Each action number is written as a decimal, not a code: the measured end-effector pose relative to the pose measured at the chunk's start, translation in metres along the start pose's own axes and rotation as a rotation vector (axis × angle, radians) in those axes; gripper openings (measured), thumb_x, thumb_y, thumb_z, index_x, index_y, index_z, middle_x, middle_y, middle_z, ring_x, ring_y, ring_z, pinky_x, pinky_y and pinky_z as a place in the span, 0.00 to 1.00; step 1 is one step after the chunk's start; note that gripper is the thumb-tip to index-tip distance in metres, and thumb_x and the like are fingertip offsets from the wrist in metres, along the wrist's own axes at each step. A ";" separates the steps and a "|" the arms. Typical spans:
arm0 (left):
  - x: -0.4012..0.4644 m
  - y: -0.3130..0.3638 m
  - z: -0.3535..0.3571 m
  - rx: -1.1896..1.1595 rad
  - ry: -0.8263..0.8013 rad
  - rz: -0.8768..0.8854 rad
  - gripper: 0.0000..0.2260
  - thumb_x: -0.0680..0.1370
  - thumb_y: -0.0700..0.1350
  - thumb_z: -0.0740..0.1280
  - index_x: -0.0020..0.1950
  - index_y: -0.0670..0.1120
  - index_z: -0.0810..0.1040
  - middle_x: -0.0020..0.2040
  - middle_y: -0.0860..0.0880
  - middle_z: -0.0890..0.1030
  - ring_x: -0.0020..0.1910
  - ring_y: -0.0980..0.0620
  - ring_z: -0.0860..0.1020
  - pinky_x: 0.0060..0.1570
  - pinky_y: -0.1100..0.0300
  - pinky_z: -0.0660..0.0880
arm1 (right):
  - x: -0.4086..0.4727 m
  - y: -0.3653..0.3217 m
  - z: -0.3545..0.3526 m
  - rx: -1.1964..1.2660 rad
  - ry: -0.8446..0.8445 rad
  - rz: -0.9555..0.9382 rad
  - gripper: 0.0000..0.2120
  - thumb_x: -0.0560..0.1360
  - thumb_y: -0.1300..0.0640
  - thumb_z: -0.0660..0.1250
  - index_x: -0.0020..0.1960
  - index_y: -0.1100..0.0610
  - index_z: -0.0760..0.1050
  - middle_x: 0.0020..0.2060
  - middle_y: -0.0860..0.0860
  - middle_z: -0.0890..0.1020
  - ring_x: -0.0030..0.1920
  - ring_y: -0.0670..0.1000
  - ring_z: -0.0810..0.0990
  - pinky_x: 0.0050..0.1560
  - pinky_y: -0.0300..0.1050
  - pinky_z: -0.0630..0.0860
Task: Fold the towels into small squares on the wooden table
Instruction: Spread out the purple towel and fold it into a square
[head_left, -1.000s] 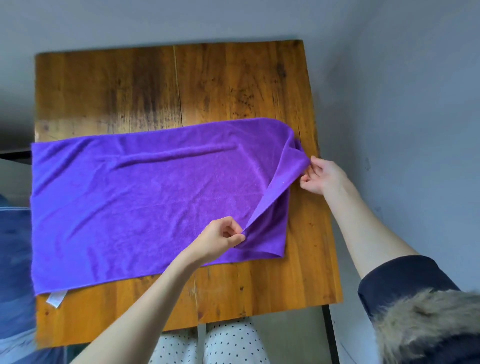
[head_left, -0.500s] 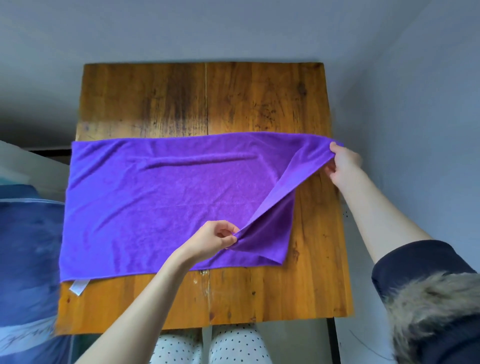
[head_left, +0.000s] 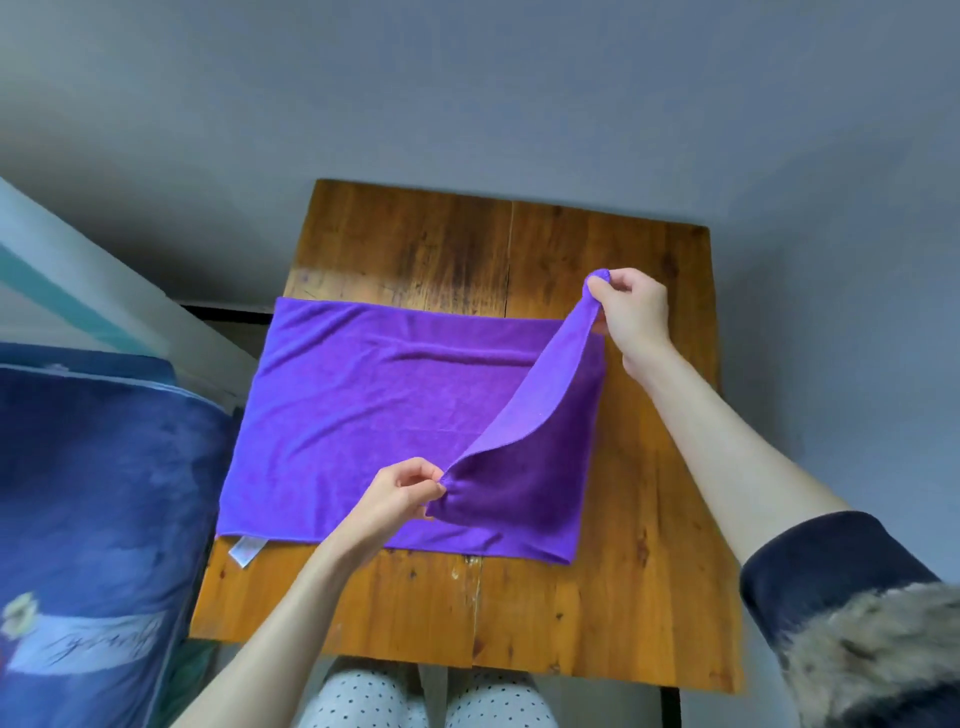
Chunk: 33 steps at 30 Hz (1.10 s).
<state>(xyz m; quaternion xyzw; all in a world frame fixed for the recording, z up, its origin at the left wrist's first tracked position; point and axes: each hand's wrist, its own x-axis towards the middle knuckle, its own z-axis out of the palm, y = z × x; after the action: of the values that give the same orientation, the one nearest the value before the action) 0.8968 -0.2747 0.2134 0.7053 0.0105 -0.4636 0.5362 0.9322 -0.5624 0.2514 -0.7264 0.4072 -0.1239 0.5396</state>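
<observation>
Grey wall behind wooden table (head_left: 649, 597); we look down from head view. Purple towel (head_left: 363, 415) lies flat on table, its right end lifted. Our left hand (head_left: 392, 499) pinches near corner of lifted flap, fingers curled on cloth, just above towel's near edge. Our right hand (head_left: 631, 317) grips far corner, raised clear of table, flap stretched between both hands. White tag (head_left: 247, 551) left of left fingers. Blue bedding (head_left: 93, 493) further left.

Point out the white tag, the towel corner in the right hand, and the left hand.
white tag (head_left: 245, 550), head view, its middle.
towel corner (head_left: 596, 279), head view, pinched tip.
left hand (head_left: 397, 493), head view, its back.
</observation>
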 end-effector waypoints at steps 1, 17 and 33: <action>-0.006 -0.001 -0.015 -0.025 0.030 0.006 0.05 0.64 0.44 0.67 0.36 0.45 0.73 0.34 0.49 0.72 0.29 0.56 0.67 0.32 0.68 0.69 | -0.007 -0.010 0.015 0.004 -0.030 -0.016 0.03 0.76 0.58 0.65 0.46 0.56 0.77 0.43 0.55 0.81 0.46 0.55 0.81 0.44 0.50 0.81; -0.050 -0.072 -0.207 -0.270 0.497 -0.087 0.08 0.72 0.33 0.62 0.36 0.43 0.76 0.34 0.45 0.73 0.35 0.50 0.70 0.36 0.57 0.72 | -0.083 -0.099 0.249 0.074 -0.388 0.014 0.03 0.77 0.59 0.63 0.46 0.57 0.74 0.39 0.53 0.78 0.35 0.47 0.78 0.35 0.39 0.79; 0.001 -0.105 -0.146 0.618 0.419 0.001 0.20 0.78 0.41 0.60 0.70 0.44 0.67 0.71 0.42 0.63 0.70 0.42 0.61 0.68 0.51 0.61 | -0.087 0.080 0.180 -1.100 -0.606 -0.039 0.29 0.79 0.52 0.59 0.76 0.55 0.52 0.76 0.57 0.50 0.76 0.59 0.47 0.74 0.50 0.51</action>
<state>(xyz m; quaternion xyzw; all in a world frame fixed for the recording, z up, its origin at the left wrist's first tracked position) 0.9378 -0.1185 0.1341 0.9134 -0.0206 -0.2905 0.2845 0.9511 -0.3831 0.1336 -0.9080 0.2269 0.3051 0.1761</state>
